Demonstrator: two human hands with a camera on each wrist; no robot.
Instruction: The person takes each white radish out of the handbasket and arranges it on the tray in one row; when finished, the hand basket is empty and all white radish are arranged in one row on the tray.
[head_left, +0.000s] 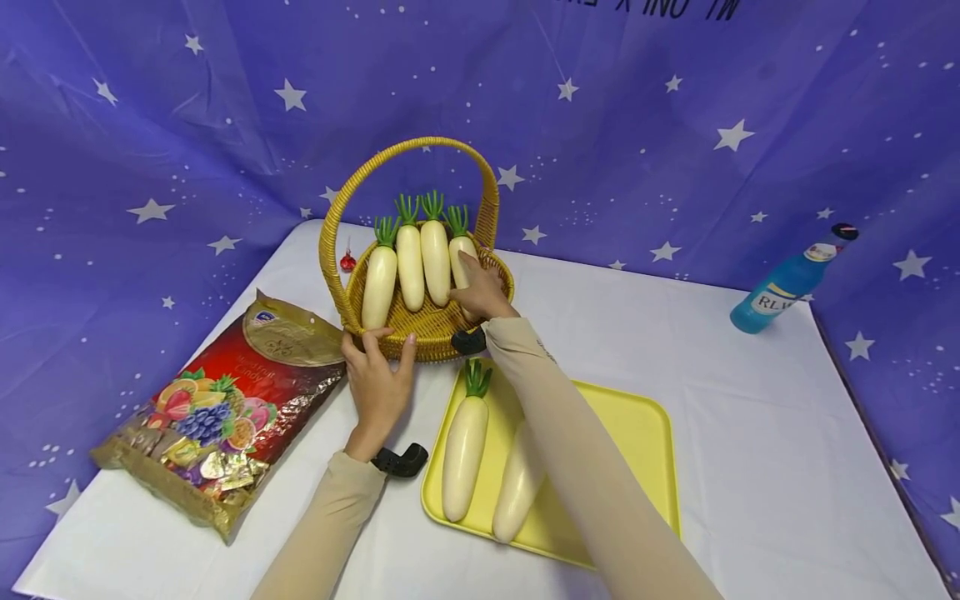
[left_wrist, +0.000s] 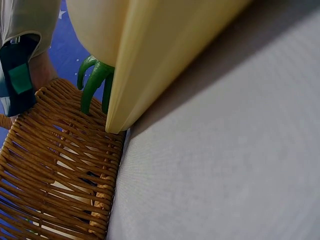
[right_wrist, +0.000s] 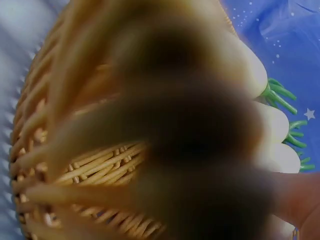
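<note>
A yellow wicker basket (head_left: 427, 343) with a tall arched handle holds several white radishes with green tops. My right hand (head_left: 483, 287) reaches over its right side and grips the rightmost white radish (head_left: 461, 248), thumb on the left of it. At the basket's front left, my left hand (head_left: 380, 387) holds the rim, index finger bent over it and thumb against the front wall. In the left wrist view the woven wall (left_wrist: 60, 160) shows close up. Dark blurred shapes hide much of the right wrist view, with radishes (right_wrist: 272, 122) beyond.
A yellow tray (head_left: 637, 433) with two white radishes (head_left: 465, 458) lies in front of the basket, partly under my right forearm. A candy bag (head_left: 225, 408) lies left, a red wrapped candy (head_left: 348, 262) behind it. A blue bottle (head_left: 787, 287) stands far right.
</note>
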